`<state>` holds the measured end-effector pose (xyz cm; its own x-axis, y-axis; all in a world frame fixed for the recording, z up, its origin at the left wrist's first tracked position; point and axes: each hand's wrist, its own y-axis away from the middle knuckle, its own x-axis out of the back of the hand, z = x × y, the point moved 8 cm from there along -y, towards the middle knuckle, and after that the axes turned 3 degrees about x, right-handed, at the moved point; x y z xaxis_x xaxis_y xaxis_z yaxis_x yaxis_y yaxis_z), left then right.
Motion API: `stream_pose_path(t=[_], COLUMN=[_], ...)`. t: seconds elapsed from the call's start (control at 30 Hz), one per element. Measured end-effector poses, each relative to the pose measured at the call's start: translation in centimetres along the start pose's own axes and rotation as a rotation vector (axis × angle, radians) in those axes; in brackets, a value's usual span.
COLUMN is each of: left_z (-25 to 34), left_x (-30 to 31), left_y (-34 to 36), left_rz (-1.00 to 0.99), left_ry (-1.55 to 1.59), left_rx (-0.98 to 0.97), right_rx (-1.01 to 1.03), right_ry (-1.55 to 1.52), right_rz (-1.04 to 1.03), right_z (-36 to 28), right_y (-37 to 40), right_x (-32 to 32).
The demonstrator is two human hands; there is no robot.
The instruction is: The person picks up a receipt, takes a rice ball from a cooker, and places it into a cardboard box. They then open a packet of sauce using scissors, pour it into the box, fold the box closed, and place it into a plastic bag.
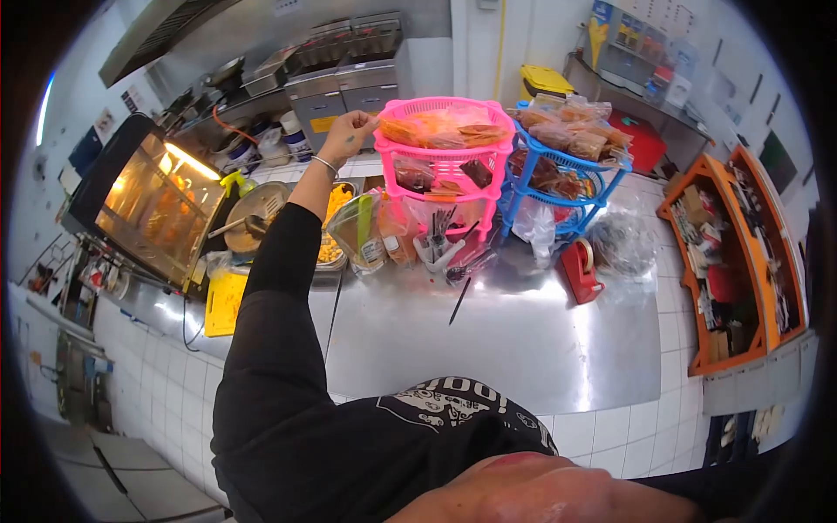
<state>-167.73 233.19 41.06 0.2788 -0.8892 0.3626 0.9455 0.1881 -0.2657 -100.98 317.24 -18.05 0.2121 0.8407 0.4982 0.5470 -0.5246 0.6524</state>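
My left hand [349, 132] reaches out to the left edge of a pink plastic rack [493, 170]. Its fingers are pinched together at the corner of an orange-filled plastic bag [445, 127], one of several on the top tier. Darker packets sit on the tier below. Under my outstretched forearm lie a metal pan of yellow food [331, 248] and clear bags with bottles [359, 235]. A white holder [436, 253] with black utensils stands in front of the rack. My right hand is out of view.
A blue rack [523, 187] of packets stands right of the pink one, near a red tape dispenser [582, 272] and a clear plastic bundle [623, 244]. A black stick [459, 302] lies on the steel table [488, 357]. At left is a lit food warmer [157, 205].
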Motion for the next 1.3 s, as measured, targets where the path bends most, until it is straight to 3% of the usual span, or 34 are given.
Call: stream_pose_path(t=[0.1, 0.13, 0.2, 0.27, 0.33, 0.43, 0.53, 0.57, 0.63, 0.73, 0.8, 0.83, 0.87, 1.0, 1.07, 1.13, 1.2, 1.3], left_z=[0.0, -0.5, 1.2, 0.1, 1.2, 4.1, 7.8, 8.0, 8.0, 9.0, 9.5, 9.7, 10.1, 12.1, 12.3, 12.0, 11.4, 11.4], left_x=[0.9, 1.1, 1.7, 2.8, 3.3, 1.0, -2.4, -3.1, -4.2, -4.2, -3.0, -2.5, -2.0, -0.8, -0.8, -1.2, -1.9, -4.4], left_y=[-1.4, -1.3, -0.4, -1.5, -2.0, -3.4, -3.5, -4.0, -4.7, -5.2, -5.5, -5.6, -5.5, -2.4, -0.2, 2.2, 4.5, 9.3], left_rz=[-0.023, -0.03, -0.043, -0.03, 0.014, -0.101, -0.198, -0.211, -0.237, -0.26, -0.289, -0.302, -0.267, -0.195, -0.2, -0.213, -0.249, -0.308], left_ry=[0.026, -0.05, -0.199, -0.277, -0.352, -0.531, -1.007, -1.085, -1.239, -1.052, -0.717, -0.55, -0.445, -0.118, 0.007, 0.138, 0.292, 0.405], left_rx=[-0.098, -0.03, 0.099, 0.089, 0.045, -0.187, -0.6, -0.571, -0.509, -0.352, -0.283, -0.249, -0.228, -0.152, -0.097, -0.023, 0.022, 0.077], right_rx=[0.124, 0.198, 0.126, 0.113, 0.12, 0.103, 0.034, 0.105, 0.046, 0.244, 0.643, 0.227, 0.147, 0.392, 0.388, 0.637, 0.816, 1.007], right_ry=[-0.111, -0.135, -0.12, -0.176, -0.011, 0.039, -0.013, 0.079, 0.044, 0.374, 0.979, 0.844, 0.749, 0.41, 0.361, 0.081, 0.015, -0.284], right_rz=[0.023, 0.112, 0.088, 0.053, 0.042, -0.022, -0.041, -0.042, -0.025, 0.07, 0.344, 0.412, 0.562, 1.022, 1.113, 1.068, 0.969, 0.549], right_z=[-2.9, -5.2, -6.9, -7.1, -9.7, -9.7, -12.4, -11.1, -12.5, -10.4, -13.1, -12.4, -14.9, -24.3, -34.9, -43.1, -50.9, -61.2], right_y=[-4.7, -5.8, -8.2, -11.6, -11.2, -12.2, -9.8, -11.3, -10.0, -12.1, -10.7, -11.8, -9.5, -5.6, 0.1, 1.9, 4.0, 6.1], right_x=[3.2, 4.1, 4.7, 4.4, 3.8, 2.8, 2.1, 2.2, 2.8, 5.1, 6.4, 9.5, 11.1, 16.3, 15.7, 14.1, 10.8, 2.7])
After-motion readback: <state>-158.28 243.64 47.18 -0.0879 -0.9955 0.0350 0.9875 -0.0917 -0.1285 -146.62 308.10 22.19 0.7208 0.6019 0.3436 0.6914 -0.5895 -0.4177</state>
